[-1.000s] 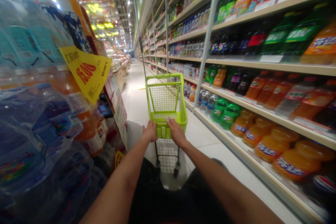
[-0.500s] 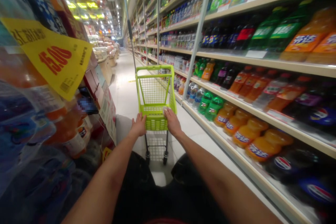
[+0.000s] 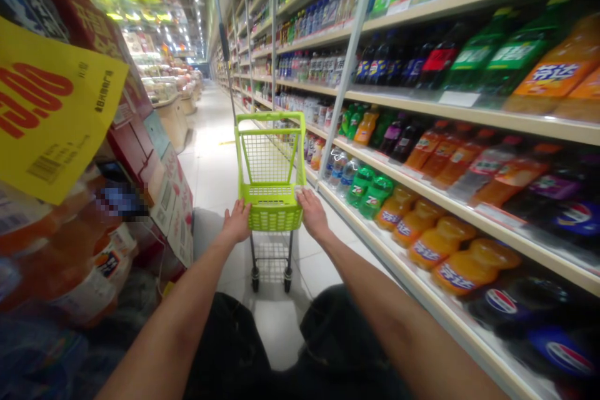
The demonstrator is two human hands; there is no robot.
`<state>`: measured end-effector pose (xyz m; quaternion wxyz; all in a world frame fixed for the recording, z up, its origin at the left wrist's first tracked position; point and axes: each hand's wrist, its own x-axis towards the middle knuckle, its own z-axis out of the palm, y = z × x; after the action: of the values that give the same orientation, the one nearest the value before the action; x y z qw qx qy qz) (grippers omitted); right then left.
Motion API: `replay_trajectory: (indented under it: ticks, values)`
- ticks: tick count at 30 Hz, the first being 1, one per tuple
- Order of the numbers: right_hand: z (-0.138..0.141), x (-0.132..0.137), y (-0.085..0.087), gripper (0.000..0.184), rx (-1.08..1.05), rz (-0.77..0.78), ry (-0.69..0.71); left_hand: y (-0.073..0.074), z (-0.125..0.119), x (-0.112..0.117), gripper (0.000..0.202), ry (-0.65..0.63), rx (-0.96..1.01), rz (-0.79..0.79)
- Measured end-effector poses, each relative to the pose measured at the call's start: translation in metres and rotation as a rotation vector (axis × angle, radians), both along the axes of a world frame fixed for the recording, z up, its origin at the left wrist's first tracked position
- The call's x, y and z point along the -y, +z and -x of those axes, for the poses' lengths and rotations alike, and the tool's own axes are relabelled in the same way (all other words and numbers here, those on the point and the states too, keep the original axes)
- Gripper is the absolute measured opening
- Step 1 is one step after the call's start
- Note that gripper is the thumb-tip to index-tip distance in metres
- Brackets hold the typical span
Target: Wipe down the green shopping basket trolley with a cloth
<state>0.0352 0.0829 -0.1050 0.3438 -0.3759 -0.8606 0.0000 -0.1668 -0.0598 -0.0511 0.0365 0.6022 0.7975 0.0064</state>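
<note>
A small lime-green shopping cart (image 3: 269, 156) stands in the aisle straight ahead, its basket empty. My left hand (image 3: 237, 222) rests against the near left corner of the basket, fingers curled over its rim. My right hand (image 3: 312, 212) grips the near right corner the same way. Both arms reach forward over my dark trousers. A thin dark pole (image 3: 224, 44) rises from the cart's far side.
Shelves of soft-drink bottles (image 3: 450, 250) line the right side down the aisle. On the left, stacked shrink-wrapped drink packs carry a yellow price sign (image 3: 51, 112), very close to my left arm. The white tiled floor (image 3: 210, 156) runs ahead to distant lit displays.
The cart and both hands have advanced along the aisle; the yellow sign and left stacks have slid nearer and leftward. My right hand shifted from the basket's middle rim to its right corner.
</note>
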Motion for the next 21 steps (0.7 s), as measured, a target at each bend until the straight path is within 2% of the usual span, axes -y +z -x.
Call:
replay_trajectory:
  ticks: [3, 7, 12, 16, 21]
  values:
    - [0.004, -0.002, -0.002, 0.048, -0.072, 0.026, -0.040, -0.001, -0.001, -0.004, 0.075, -0.021, 0.001, -0.008]
    - [0.035, 0.023, -0.008, 0.057, -0.064, 0.025, 0.147, -0.001, 0.000, -0.005, 0.075, -0.034, 0.003, -0.005]
    - [0.061, 0.055, -0.016, 0.053, -0.042, -0.060, 0.324, 0.001, 0.010, -0.004, 0.076, -0.060, 0.097, -0.051]
    - [0.077, 0.066, -0.030, 0.047, 0.050, -0.078, 0.460, 0.008, 0.016, -0.006, 0.073, -0.018, 0.227, -0.128]
    - [0.097, 0.070, -0.055, 0.039, 0.134, -0.033, 0.458, 0.014, 0.016, -0.004, 0.066, -0.052, 0.243, -0.081]
